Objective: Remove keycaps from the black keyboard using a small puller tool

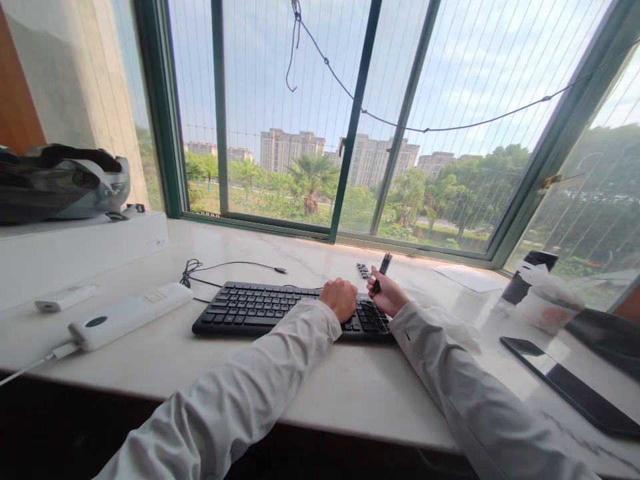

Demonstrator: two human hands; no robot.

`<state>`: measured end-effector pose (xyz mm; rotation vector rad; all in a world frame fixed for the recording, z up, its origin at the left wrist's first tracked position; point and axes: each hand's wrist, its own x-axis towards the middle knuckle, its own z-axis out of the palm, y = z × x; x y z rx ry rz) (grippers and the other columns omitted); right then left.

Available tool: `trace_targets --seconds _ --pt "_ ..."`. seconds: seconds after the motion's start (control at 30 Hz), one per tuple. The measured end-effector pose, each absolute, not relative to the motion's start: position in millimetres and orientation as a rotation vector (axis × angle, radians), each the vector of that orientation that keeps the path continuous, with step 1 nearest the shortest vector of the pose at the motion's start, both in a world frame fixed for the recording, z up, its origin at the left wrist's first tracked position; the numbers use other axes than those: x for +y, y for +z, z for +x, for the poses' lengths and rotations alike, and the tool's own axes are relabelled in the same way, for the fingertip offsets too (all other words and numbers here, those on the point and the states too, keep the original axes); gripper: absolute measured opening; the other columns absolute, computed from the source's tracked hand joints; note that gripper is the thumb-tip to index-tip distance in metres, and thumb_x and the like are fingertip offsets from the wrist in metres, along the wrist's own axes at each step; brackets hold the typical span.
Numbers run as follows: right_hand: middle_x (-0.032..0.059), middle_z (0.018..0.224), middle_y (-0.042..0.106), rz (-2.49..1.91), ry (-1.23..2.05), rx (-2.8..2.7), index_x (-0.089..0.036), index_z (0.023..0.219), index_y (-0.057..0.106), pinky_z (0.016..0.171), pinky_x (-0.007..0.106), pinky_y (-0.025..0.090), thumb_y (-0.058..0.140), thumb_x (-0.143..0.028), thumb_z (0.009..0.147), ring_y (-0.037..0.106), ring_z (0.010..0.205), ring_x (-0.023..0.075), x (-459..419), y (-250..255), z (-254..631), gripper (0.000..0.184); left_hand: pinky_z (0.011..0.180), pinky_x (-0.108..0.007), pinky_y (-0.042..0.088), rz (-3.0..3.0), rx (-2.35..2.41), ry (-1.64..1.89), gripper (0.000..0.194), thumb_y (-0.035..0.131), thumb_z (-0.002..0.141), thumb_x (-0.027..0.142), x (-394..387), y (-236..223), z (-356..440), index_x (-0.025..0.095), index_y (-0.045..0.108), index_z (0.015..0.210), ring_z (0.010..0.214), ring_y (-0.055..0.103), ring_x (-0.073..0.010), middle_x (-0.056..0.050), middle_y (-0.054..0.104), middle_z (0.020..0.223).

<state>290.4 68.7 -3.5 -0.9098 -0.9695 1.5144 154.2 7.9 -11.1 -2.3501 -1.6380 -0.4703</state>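
Observation:
A black keyboard (260,308) lies on the white stone counter, with its right part partly hidden by my hands. My left hand (340,299) is closed, knuckles up, over the keys right of the middle; whatever its fingertips hold or press is hidden. Upright in my right hand (387,293) is a slim black tool (384,267), gripped between thumb and fingers above the number pad. The tool's exact kind is unclear. Just behind that hand, a small group of loose black keycaps (363,270) rests on the counter.
A black cable (235,263) lies behind the keyboard. Left are a white device (133,317) with a plugged cord, a small white box (65,298) and a large white box (85,250) bearing a headset. Right are a phone (570,380), a plastic-wrapped cup (547,303) and paper (470,278).

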Motion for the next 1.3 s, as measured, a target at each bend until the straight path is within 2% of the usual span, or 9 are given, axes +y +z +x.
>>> trace_targets --seconds 0.53,0.73,0.93,1.13,1.3 --pt "-0.0066 0.056 0.04 -0.886 1.457 -0.817 -0.022 0.083 0.043 0.036 0.016 0.028 0.047 -0.023 0.095 0.036 0.043 0.0078 75.2 -11.6 286.0 0.013 0.081 -0.035 0.049 -2.346 -1.62 -0.466 0.033 0.042 0.092 0.03 8.4 -10.9 154.5 0.017 0.072 0.093 0.098 0.062 -0.0251 -0.013 0.069 0.097" --pt "-0.0056 0.055 0.041 -0.832 1.481 -0.779 -0.021 0.079 0.043 0.036 0.018 0.029 0.051 -0.026 0.092 0.039 0.043 0.0076 73.1 -12.7 283.3 0.015 0.078 -0.037 0.05 -2.325 -1.598 -0.462 0.032 0.041 0.092 0.03 8.9 -11.8 155.2 0.016 0.071 0.093 0.095 0.063 -0.026 -0.012 0.069 0.096" --pt "-0.0057 0.055 0.042 -0.729 1.54 -0.877 -0.02 0.077 0.045 0.037 0.017 0.03 0.062 -0.026 0.084 0.037 0.043 0.0063 72.2 -16.2 283.4 0.02 0.081 -0.035 0.05 -2.34 -1.613 -0.51 0.031 0.043 0.091 0.029 7.8 -12.1 154.2 0.018 0.072 0.091 0.095 0.064 -0.0245 -0.011 0.07 0.096" --pt "-0.0097 0.052 0.031 -0.652 1.382 -1.062 -0.021 0.071 0.042 0.035 0.019 0.025 0.077 -0.042 0.071 0.026 0.041 0.005 70.8 -21.0 276.0 0.041 0.086 -0.034 0.049 -2.44 -1.832 -0.712 0.026 0.053 0.085 0.039 11.4 -14.5 151.0 0.03 0.073 0.1 0.1 0.064 -0.0235 -0.004 0.071 0.106" --pt "-0.0114 0.049 0.025 -0.699 1.276 -1.188 -0.021 0.069 0.042 0.036 0.021 0.021 0.076 -0.053 0.068 0.022 0.041 0.0051 66.3 -22.9 273.0 0.047 0.088 -0.033 0.049 -2.463 -1.978 -0.829 0.028 0.058 0.081 0.043 14.3 -14.4 149.8 0.033 0.075 0.101 0.102 0.064 -0.0246 -0.004 0.072 0.104"
